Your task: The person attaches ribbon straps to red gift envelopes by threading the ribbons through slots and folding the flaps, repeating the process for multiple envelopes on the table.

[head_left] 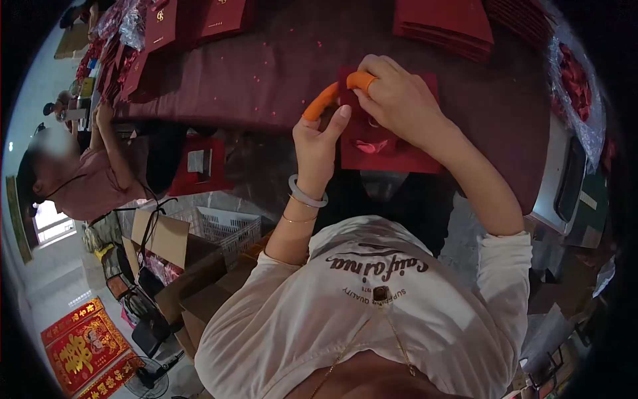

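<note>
A red card or bag (392, 158) lies at the near edge of the dark red table, with a red ribbon bow (371, 145) on it. My left hand (320, 130), an orange cover on its index finger, is at the left edge of the red card or bag, thumb and index finger apart. Over the upper part of the same piece, my right hand (393, 96) has its fingers closed together, with another orange cover on one finger. Whatever its fingertips pinch is too small to make out.
Stacks of red bags stand at the table's back left (219, 20) and back right (444, 30). Plastic-wrapped red ribbons (577, 86) lie at the right. A co-worker in pink (100, 174) sits at the left, near a red stool (216, 163), a white crate (229, 229) and cardboard boxes.
</note>
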`<act>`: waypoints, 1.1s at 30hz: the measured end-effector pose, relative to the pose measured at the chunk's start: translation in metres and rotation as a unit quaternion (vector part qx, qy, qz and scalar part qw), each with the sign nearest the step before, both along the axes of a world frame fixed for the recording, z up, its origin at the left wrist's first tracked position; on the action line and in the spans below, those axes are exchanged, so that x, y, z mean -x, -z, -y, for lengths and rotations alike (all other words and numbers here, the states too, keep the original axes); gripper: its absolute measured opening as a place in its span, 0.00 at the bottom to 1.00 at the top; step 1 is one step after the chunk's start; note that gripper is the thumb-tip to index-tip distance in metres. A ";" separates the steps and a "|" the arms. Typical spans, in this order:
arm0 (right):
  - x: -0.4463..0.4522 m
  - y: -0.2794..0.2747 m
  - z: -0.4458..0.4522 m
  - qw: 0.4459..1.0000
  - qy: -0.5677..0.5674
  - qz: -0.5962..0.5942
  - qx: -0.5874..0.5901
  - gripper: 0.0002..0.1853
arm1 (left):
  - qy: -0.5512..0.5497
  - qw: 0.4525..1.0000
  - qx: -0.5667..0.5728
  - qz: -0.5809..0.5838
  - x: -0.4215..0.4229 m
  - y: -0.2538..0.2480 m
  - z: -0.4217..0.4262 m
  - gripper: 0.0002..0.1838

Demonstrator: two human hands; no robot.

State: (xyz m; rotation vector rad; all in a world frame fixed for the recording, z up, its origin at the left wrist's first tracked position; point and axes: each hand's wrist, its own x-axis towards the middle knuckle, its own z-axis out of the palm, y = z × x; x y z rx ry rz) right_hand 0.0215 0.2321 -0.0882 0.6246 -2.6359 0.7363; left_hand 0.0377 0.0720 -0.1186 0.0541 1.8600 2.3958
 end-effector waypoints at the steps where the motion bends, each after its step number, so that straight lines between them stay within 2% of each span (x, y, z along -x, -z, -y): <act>1: -0.001 0.001 0.003 1.000 0.001 0.003 0.001 0.08 | 0.005 1.000 0.003 -0.009 -0.001 0.000 0.000 0.20; 5: 0.000 -0.002 0.008 0.994 -0.049 -0.090 -0.029 0.11 | 0.001 1.000 -0.022 -0.008 -0.003 0.001 -0.002 0.20; 8: 0.000 -0.006 -0.006 0.996 -0.077 -0.035 -0.036 0.09 | -0.026 0.999 -0.004 -0.028 -0.006 0.002 -0.005 0.19; 10: 0.002 0.001 -0.011 0.996 -0.069 0.017 0.049 0.07 | -0.027 0.997 0.036 -0.055 -0.006 0.005 -0.004 0.18; 17: 0.001 -0.007 -0.012 0.995 -0.076 0.065 0.002 0.08 | -0.018 0.998 0.031 -0.050 -0.008 0.003 -0.006 0.18; 20: -0.004 0.000 0.002 0.995 -0.070 -0.047 -0.046 0.08 | -0.021 0.998 0.041 -0.039 -0.007 0.001 -0.009 0.19; 24: -0.008 -0.003 0.010 0.990 -0.061 -0.101 -0.079 0.07 | -0.030 0.997 0.053 -0.047 -0.007 -0.001 -0.010 0.18; 29: -0.005 -0.004 0.003 0.995 -0.069 -0.046 -0.055 0.07 | -0.037 0.992 0.096 -0.068 -0.009 0.004 -0.016 0.18; 30: -0.004 -0.003 0.004 0.995 -0.067 -0.045 -0.055 0.07 | -0.043 0.984 0.135 -0.110 -0.010 0.008 -0.016 0.18; 32: -0.001 -0.001 0.006 0.997 -0.007 0.078 0.022 0.08 | -0.048 0.971 0.176 -0.153 -0.010 0.013 -0.016 0.18; 33: 0.000 0.000 0.005 0.997 -0.006 0.078 0.024 0.08 | -0.053 0.969 0.183 -0.156 -0.010 0.014 -0.016 0.18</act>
